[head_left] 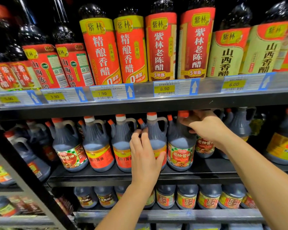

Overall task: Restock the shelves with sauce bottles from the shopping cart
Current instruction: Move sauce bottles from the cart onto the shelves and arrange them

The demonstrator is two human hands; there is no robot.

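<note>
The left hand (145, 156) hid most of the label of one soy sauce jug (156, 135). At twelve o'clock the frame cut off the vinegar bottles (161, 45); lower-shelf bottles (3, 208) at eight o'clock were blurred.

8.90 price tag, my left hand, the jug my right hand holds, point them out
8.90 price tag (164, 88): head view, yellow price patch
left hand (145, 156): head view, back of hand
held jug (180, 156): head view, front label
</note>
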